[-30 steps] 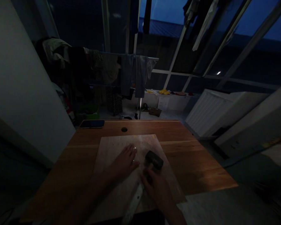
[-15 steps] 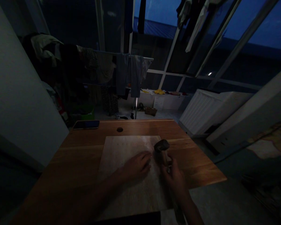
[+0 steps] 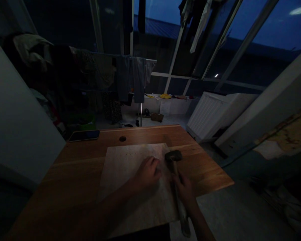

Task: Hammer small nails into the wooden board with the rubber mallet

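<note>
My right hand [image 3: 184,188] is wrapped around the wooden handle of a hammer [image 3: 173,155]. Its dark head is over the right edge of a pale board [image 3: 122,177], and the handle's end reaches down past the board's near edge. Over the board's right half is my left hand [image 3: 148,172], its fingers curled together and slightly blurred. Whatever those fingertips pinch, if anything, is too small and dark to make out. A row of tiny dots, perhaps nails [image 3: 126,154], runs along the board's far part.
The board lies on a wooden table [image 3: 77,164]. A phone [image 3: 84,135] rests at its far left corner, near a round hole [image 3: 122,138]. Beyond the table are a drying rack with clothes [image 3: 137,77] and a white ribbed unit [image 3: 204,115]. The room is dim.
The hammer has turned so that its handle now shows lengthwise toward me. My left fingers have curled in and shifted slightly left in view. The whole view has shifted a little.
</note>
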A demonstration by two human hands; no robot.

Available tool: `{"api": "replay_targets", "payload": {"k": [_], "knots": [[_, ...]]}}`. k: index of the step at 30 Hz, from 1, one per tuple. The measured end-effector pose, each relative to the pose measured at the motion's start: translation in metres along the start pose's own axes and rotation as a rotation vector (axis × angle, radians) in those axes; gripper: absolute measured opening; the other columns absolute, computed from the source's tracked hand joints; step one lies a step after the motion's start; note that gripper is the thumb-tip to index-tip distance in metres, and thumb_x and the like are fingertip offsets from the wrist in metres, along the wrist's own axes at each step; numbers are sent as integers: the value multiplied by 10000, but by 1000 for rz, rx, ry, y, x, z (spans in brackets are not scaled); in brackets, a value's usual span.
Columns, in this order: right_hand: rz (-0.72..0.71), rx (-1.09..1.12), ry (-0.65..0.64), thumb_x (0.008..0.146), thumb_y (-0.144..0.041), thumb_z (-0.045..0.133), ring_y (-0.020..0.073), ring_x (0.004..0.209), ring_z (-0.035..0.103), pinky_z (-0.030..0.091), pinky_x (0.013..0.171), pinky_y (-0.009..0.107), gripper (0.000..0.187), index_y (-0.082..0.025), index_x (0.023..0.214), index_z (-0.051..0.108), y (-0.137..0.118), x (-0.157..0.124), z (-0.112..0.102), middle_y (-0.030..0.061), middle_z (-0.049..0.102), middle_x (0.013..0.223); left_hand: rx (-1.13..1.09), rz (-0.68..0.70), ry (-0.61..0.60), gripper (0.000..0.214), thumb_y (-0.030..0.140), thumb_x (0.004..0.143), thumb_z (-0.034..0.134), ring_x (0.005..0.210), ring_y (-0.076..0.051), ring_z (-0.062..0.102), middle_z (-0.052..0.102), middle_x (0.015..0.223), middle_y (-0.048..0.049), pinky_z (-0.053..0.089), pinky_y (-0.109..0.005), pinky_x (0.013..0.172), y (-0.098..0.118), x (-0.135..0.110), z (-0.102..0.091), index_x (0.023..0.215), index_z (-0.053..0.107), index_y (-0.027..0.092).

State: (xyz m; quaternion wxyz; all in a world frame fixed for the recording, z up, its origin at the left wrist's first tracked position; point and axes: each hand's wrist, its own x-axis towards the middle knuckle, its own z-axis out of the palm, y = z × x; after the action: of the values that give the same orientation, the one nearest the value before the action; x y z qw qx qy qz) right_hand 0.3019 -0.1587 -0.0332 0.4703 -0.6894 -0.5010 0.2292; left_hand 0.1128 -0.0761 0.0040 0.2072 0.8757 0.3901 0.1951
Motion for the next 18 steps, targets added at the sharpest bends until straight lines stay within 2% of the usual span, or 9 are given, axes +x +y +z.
{"api": "replay_targets", "payload": {"k": [4,8,10,13,16,18], "knots": [[33,38,10,823,-622,543,379,1038,750,587,941,507,666,-91,1157,769,-1,2,-1,190,803,1110,84,-82,-126,185,220,859,600,1044,-248,671,690,1102,-107,543,-349,931,-9,25,-19,1016,693,185],[6,36,-1,839,-612,552,372,1067,747,593,939,487,622,-135,1160,788,-6,0,0,161,805,1134,186,-146,-203,295,325,853,631,1000,-314,718,734,1081,-195,558,-371,838,-6,36,-23,1029,734,112],[15,31,-2,844,-622,545,376,1050,752,607,902,476,644,-123,1172,785,-8,-1,0,164,811,1108,231,-144,-206,347,343,870,619,1005,-325,730,747,1083,-219,555,-372,831,1,37,-22,1057,746,79],[30,33,-15,846,-633,546,377,1025,758,620,860,460,675,-105,1203,768,-9,-1,-1,160,815,1083,271,-120,-243,296,275,872,613,998,-316,742,762,1083,-206,558,-371,829,13,36,-20,1052,761,93],[17,46,-16,850,-611,558,373,1103,740,597,936,461,668,-105,1241,750,-8,-1,-1,155,799,1160,286,-90,-299,248,192,845,622,1007,-322,742,764,1088,-202,571,-395,856,20,35,-20,1034,766,119],[27,45,-13,846,-607,554,378,1132,728,584,964,469,678,-94,1246,748,-8,-2,0,164,792,1176,267,-64,-293,233,176,834,629,1025,-325,731,761,1093,-197,568,-402,878,16,38,-20,1018,764,127]]}}
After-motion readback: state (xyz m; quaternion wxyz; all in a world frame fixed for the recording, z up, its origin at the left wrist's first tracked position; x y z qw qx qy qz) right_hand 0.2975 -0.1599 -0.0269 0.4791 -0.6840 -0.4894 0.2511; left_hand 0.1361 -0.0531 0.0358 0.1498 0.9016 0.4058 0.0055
